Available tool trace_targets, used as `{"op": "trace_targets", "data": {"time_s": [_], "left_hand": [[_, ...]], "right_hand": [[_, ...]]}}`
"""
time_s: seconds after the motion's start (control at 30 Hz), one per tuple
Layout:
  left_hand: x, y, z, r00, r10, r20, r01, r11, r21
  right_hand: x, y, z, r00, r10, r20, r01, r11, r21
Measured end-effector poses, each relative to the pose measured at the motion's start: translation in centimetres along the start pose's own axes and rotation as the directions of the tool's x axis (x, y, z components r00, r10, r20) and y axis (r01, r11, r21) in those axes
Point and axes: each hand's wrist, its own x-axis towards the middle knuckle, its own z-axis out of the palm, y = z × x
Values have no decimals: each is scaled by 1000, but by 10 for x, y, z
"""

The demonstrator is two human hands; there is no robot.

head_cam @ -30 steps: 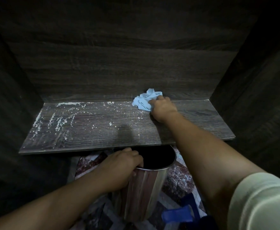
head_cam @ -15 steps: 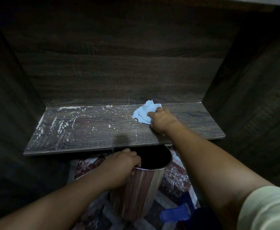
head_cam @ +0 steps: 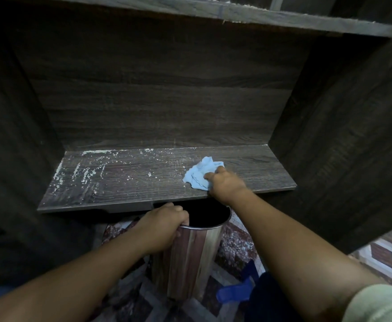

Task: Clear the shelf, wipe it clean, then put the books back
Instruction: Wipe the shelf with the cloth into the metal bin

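Observation:
A dark wood shelf board (head_cam: 125,189) carries white dust and crumbs, thickest at its left end. My right hand (head_cam: 225,184) grips a crumpled light blue cloth (head_cam: 197,176) and holds it on the board close to the front edge, right of the middle. My left hand (head_cam: 164,226) grips the rim of a shiny metal bin (head_cam: 190,259), which stands just below and in front of the shelf edge, under the cloth. No books are in view.
Dark wood side walls (head_cam: 341,135) and a back panel (head_cam: 162,101) box the shelf in. Another board (head_cam: 213,12) runs overhead. A patterned tiled floor (head_cam: 381,252) lies below, with a blue object (head_cam: 234,293) beside the bin.
My right hand has dragged the cloth from the back of the shelf toward the front edge above the bin. The left hand keeps its hold on the bin rim.

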Motion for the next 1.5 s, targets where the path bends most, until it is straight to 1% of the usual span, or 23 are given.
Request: {"op": "trace_targets", "data": {"time_s": [0.2, 0.3, 0.57, 0.63, 0.73, 0.8, 0.9, 1.03, 1.13, 1.23, 1.33, 1.43, 1.5], "left_hand": [[-8, 8, -2, 1000, 29, -3, -29, 999, -18], [-11, 13, -3, 999, 32, 4, -32, 999, -4], [-19, 18, -4, 998, 31, -49, -31, 1000, 6], [-20, 18, -4, 997, 32, -67, -31, 999, 9], [-21, 17, -2, 996, 45, -76, -45, 999, -8], [-22, 18, 0, 996, 45, -77, -46, 999, -14], [-23, 17, 3, 997, 39, -71, -40, 999, -15], [-23, 13, 5, 997, 40, -70, -40, 999, -10], [-24, 12, 5, 996, 43, -73, -44, 999, -10], [-25, 11, 4, 997, 34, -63, -35, 999, -9], [-25, 10, 3, 998, 40, -45, -40, 999, 0], [-25, 11, 2, 998, 43, -36, -42, 999, 22], [-25, 10, 2, 999, 41, -25, -40, 999, 18]], "right_hand": [[-20, 0, 4, 1000, -25, -5, 25, 997, -66], [-27, 2, 4, 999, -37, 23, 38, 999, -22], [-43, -7, -22, 987, -67, 148, 57, 996, 69], [-47, -7, -31, 992, -67, 103, 57, 993, 99], [-47, -5, -36, 997, -19, -74, 33, 979, 200], [-45, -7, -31, 992, 28, -122, 2, 970, 242], [-41, -13, -15, 998, 27, -57, -16, 982, 188], [-39, -20, -3, 998, -44, 42, 40, 995, 86], [-39, -25, -9, 992, -69, 103, 66, 997, 36], [-43, -28, -24, 982, -74, 172, 85, 995, -58], [-47, -26, -38, 994, -38, 99, 38, 999, 0], [-45, -19, -39, 998, 23, -60, -18, 996, 87], [-40, -18, -34, 988, 77, -132, -56, 986, 157]]}}
